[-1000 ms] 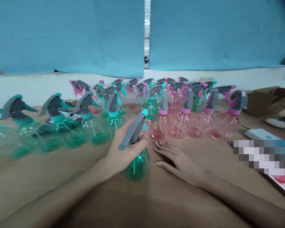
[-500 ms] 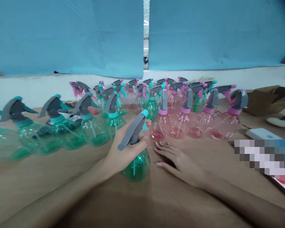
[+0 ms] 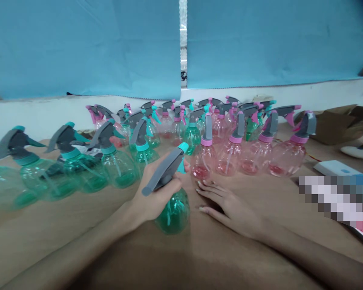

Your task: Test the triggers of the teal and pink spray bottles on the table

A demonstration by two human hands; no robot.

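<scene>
My left hand (image 3: 155,195) is wrapped round the neck of a green spray bottle (image 3: 174,213), whose grey sprayer head with a teal nozzle leans up over the hand. The bottle is upright near the middle of the wooden table (image 3: 224,257). To its right, my right hand (image 3: 226,203) lies on the tabletop with fingers spread, holding nothing. Just beyond its fingertips stands a pink spray bottle (image 3: 202,163), one of several in a row. A row of green spray bottles (image 3: 121,169) runs off to the left.
More green and pink bottles crowd the back, below a blue cloth (image 3: 84,48). An open cardboard box (image 3: 339,125), a white mouse-like object (image 3: 355,152) and a white box (image 3: 335,168) are at the right. A blurred-out flat item lies at the right edge.
The sprayer head in my left hand has turned and shifted slightly left and down, with the hand still round the neck. My right hand has stayed where it was.
</scene>
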